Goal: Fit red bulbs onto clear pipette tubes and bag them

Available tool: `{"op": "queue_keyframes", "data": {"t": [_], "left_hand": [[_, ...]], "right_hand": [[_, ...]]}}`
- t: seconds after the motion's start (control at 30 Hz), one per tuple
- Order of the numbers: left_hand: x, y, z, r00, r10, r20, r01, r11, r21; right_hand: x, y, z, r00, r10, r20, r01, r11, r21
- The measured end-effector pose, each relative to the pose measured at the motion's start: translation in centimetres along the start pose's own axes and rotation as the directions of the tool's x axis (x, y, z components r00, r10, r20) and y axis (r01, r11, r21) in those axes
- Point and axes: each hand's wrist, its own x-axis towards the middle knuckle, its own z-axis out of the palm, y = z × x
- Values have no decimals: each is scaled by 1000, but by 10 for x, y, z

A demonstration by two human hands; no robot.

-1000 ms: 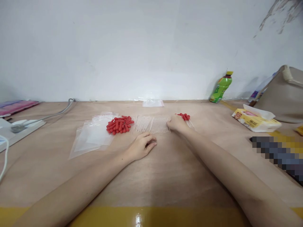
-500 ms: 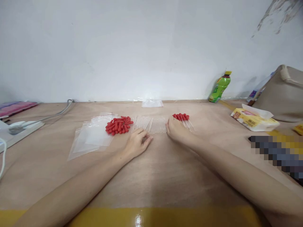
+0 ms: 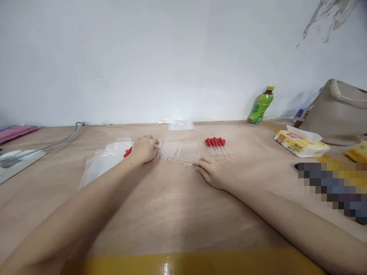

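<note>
My left hand (image 3: 144, 148) lies over the heap of red rubber bulbs (image 3: 127, 152), its fingers curled down and their tips hidden. Most of the heap is covered by it. A thin glass tube (image 3: 188, 164) sticks out to the left from between the closed fingers of my right hand (image 3: 208, 171), low over the table. Between and behind the hands lies a row of clear glass tubes (image 3: 177, 151). Farther right, several droppers (image 3: 215, 147), glass tubes fitted with red bulbs, lie side by side.
Clear zip bags (image 3: 100, 163) lie partly under my left forearm. Another small bag (image 3: 181, 125) is by the wall. A power strip (image 3: 21, 162) stands far left. On the right are a green bottle (image 3: 261, 105), a tissue pack (image 3: 302, 144) and a grey bag (image 3: 329, 118).
My left hand has moved left and back onto the red bulbs. My right hand has drawn back from the droppers toward me and now holds a glass tube. The view has shifted slightly.
</note>
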Motion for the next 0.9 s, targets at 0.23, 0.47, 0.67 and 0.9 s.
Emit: {"op": "queue_keyframes", "data": {"t": [0.23, 0.47, 0.67, 0.9], "left_hand": [[13, 2, 9, 997, -2, 78, 1, 1000, 16], [-11, 7, 2, 969, -5, -247, -104, 897, -429], [-55, 46, 13, 994, 36, -107, -113, 366, -924], [-63, 67, 28, 999, 36, -15, -23, 245, -969]], "right_hand": [[-1, 0, -3, 1000, 6, -6, -6, 1000, 26], [1, 1, -3, 1000, 15, -7, -15, 1000, 13], [2, 0, -5, 999, 35, 13, -35, 999, -31], [2, -1, -4, 1000, 25, 4, -24, 997, -77]]}}
